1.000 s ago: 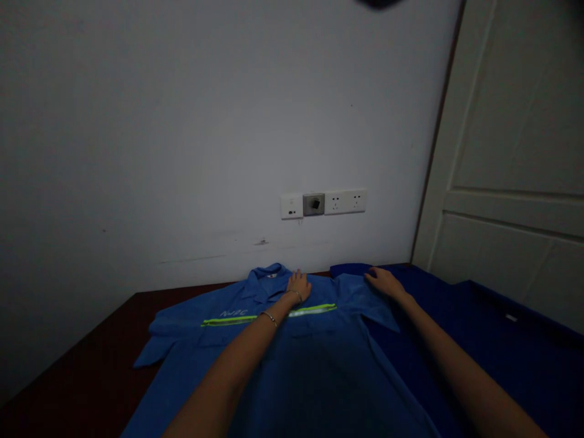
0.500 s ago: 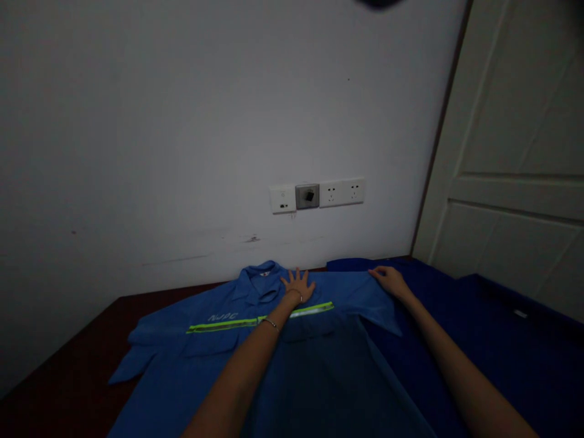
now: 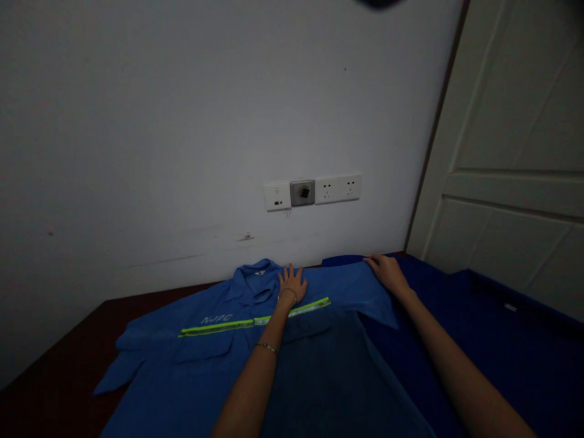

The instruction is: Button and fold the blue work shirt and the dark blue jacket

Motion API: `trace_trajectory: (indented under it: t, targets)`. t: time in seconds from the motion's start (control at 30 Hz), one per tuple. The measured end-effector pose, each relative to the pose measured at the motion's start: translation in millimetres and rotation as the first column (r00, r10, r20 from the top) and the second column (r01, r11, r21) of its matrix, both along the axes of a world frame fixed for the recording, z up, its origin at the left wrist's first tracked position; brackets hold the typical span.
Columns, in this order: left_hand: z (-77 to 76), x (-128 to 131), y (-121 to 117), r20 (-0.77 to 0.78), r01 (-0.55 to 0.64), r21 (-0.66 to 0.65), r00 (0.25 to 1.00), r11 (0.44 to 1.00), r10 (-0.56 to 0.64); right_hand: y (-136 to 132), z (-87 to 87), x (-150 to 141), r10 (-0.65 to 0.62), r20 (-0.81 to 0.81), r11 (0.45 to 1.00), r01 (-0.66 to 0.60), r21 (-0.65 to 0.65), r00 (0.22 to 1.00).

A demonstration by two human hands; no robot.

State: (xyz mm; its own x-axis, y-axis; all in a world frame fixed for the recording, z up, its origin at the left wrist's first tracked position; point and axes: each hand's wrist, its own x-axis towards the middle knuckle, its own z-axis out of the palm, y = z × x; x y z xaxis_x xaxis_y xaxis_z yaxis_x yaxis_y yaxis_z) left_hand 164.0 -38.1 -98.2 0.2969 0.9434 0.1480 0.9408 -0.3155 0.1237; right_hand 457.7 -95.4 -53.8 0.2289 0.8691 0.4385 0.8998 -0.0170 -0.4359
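Observation:
A light blue work shirt (image 3: 201, 365) with a collar, chest pockets and a yellow-green reflective stripe lies spread out, front side up. My left hand (image 3: 292, 286) rests flat on it beside the collar, fingers spread. At the top edge of the sleeve on the right, my right hand (image 3: 387, 272) pinches the cloth between thumb and fingers. Under that sleeve and to its right lies a darker blue cloth (image 3: 456, 328) with a small white label on it.
The dark red surface (image 3: 59, 347) below the shirt meets a pale wall (image 3: 182, 121). Wall sockets (image 3: 337, 189) sit above the shirt. A panelled white door (image 3: 511, 152) stands at the right.
The view has shifted slightly. My right hand has lifted the pinched sleeve edge a little, while my left hand stays flat beside the collar.

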Motion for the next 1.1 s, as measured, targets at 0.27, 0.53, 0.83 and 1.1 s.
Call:
trace_trajectory:
  t: [0.27, 0.53, 0.83, 1.1]
  targets:
    - [13.4, 4, -6, 0.048, 0.159, 0.098, 0.985, 0.982, -0.164, 2, -2.9, 16, 0.137, -0.538, 0.932, -0.293, -0.215, 0.832]
    - [-0.9, 30, -18, 0.059, 0.184, -0.067, 0.982, 0.981, -0.18, 6, -5.0, 6, -0.064, -0.175, 0.99, 0.041, -0.132, 0.983]
    - [3.7, 22, -22, 0.09, 0.19, -0.088, 0.979, 0.978, -0.182, -6, -17.4, 6, -0.085, 0.112, 0.972, 0.108, -0.21, 0.99]
    - [45.2, 17, -44, 0.332, 0.314, 0.141, 0.878, 0.939, -0.344, -29, 15.8, -41, -0.25, 0.331, 0.938, 0.313, -0.15, 0.91]
